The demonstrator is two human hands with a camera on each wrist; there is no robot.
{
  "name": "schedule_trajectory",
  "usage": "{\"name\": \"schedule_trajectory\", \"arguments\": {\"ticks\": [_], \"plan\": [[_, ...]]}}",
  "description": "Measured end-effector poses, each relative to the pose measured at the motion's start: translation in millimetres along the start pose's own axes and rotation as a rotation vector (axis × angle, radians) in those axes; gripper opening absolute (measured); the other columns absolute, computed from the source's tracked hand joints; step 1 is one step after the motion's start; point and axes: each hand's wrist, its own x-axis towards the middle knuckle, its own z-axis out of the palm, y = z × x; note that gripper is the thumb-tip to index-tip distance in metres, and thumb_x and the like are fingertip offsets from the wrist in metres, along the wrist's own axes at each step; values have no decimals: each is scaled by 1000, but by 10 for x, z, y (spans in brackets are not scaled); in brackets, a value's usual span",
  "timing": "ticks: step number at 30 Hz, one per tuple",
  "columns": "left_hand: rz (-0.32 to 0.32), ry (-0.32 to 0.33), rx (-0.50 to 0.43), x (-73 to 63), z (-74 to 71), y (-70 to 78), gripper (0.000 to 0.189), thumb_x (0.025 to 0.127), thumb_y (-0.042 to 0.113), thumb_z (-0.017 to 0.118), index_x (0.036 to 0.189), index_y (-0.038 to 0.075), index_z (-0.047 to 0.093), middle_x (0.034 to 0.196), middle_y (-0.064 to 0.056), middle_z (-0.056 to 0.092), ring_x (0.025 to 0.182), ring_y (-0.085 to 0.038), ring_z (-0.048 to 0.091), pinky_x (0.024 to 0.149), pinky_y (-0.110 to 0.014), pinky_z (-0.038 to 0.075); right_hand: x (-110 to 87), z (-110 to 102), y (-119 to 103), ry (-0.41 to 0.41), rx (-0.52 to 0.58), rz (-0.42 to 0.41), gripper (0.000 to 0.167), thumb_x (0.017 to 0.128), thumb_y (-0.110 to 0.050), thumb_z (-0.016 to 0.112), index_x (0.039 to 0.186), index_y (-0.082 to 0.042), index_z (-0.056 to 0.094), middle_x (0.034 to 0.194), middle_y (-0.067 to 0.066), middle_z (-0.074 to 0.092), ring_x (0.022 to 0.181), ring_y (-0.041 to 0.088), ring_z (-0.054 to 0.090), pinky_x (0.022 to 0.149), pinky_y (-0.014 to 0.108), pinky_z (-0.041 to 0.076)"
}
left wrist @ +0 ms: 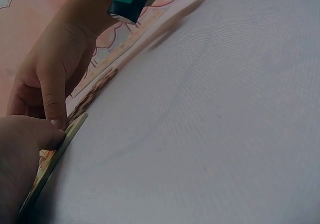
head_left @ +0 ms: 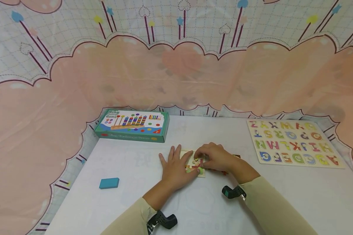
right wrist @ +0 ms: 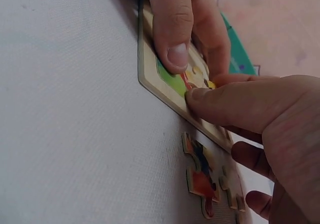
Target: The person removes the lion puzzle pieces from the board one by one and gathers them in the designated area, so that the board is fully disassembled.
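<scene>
A small wooden jigsaw board with a colourful picture lies on the white table between both hands. My left hand rests on its left part, fingers spread, the thumb pressing on the green and red picture. From the right, my right hand reaches over the board. Its thumb and index finger pinch a puzzle piece at the picture, mostly covered by the fingers. Loose jigsaw pieces, one with red and dark print, lie just right of the board, partly hidden beneath the right hand.
A green ring game box sits at the back left of the table. A blue block lies at the left. At the right is a flat alphabet board with colourful letters. A patterned cloth hangs behind the table.
</scene>
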Motion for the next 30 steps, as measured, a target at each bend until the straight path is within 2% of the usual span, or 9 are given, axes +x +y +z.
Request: {"name": "schedule_trajectory", "arguments": {"ticks": [6, 10, 16, 22, 30], "plan": [[-3, -9, 3, 1, 7, -7, 76, 90, 67, 64, 157, 32, 56, 173, -16, 29, 163, -42, 13, 117, -82, -5, 9, -9, -15, -19, 35, 29, 28, 93, -18, 83, 116, -31, 72, 103, -19, 68, 105, 14, 57, 95, 53, 39], [-3, -7, 3, 4, 11, -11, 76, 90, 66, 65, 157, 31, 56, 173, -16, 30, 163, -42, 14, 117, -82, -4, 9, -9, -10, -20, 45, 32, 28, 95, -16, 79, 117, -31, 71, 102, -19, 69, 97, 11, 55, 94, 50, 40], [-1, -1, 5, -1, -10, -3, 74, 91, 65, 66, 156, 31, 57, 172, -16, 31, 162, -43, 15, 117, -83, -2, 0, -5, 3, 2, 92, 15, 24, 98, -15, 76, 116, -30, 71, 98, -15, 69, 87, 10, 53, 85, 39, 42], [0, 0, 4, -12, -30, 10, 74, 91, 65, 65, 155, 30, 58, 172, -17, 32, 162, -43, 16, 117, -82, -1, -9, -3, 16, 20, 153, 9, 23, 99, -14, 77, 115, -28, 72, 95, -13, 67, 86, 11, 53, 76, 33, 47], [4, 8, 0, -9, -29, 9, 73, 91, 65, 66, 155, 31, 58, 172, -17, 32, 162, -43, 17, 117, -82, -1, -31, -64, 6, 28, 251, 17, 18, 100, -15, 75, 116, -23, 72, 94, -9, 65, 89, 13, 57, 79, 35, 50]]}}
